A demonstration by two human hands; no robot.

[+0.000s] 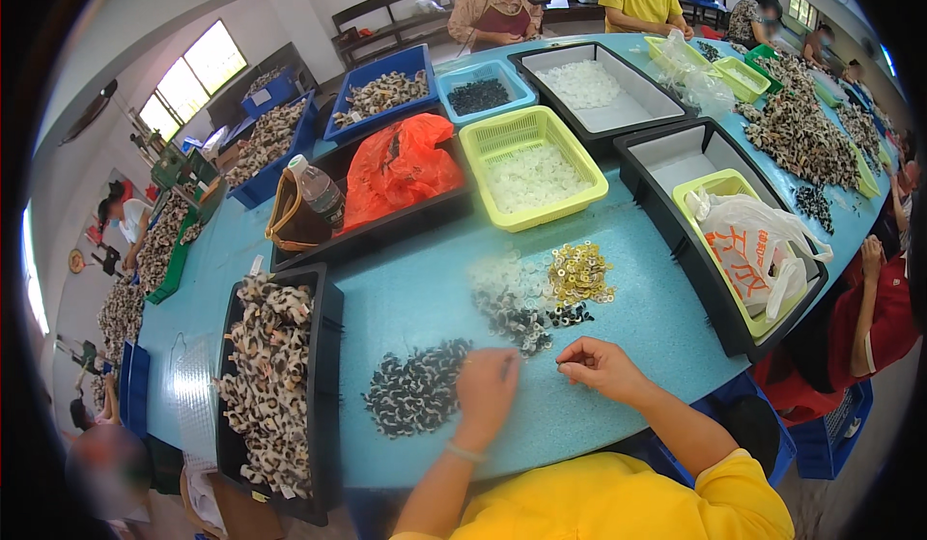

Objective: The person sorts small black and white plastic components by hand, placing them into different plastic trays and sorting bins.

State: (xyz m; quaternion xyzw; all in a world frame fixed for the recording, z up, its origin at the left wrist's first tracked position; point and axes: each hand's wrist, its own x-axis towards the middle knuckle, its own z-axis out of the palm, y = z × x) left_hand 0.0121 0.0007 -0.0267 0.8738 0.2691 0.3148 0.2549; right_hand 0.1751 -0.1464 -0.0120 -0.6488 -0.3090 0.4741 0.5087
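My left hand (487,392) is over the right edge of a pile of small black-and-white pieces (415,388) on the blue table. It is slightly blurred, its fingers drawn together near a dark speck too small to name. To its right, my right hand (601,368) is closed in a pinch; whatever it holds cannot be made out. Just beyond both hands lie loose small dark rings (526,327), a few black pieces (570,315), a heap of yellowish rings (579,274) and some translucent white pieces (497,284).
A black tray (333,347) of furry brown-and-white pieces stands at the left. Beyond are a yellow basket (473,139) of translucent pieces, a red plastic bag (401,168) and a bottle (317,190). A black tray (676,241) with a white bag stands right. Other people sit around the table.
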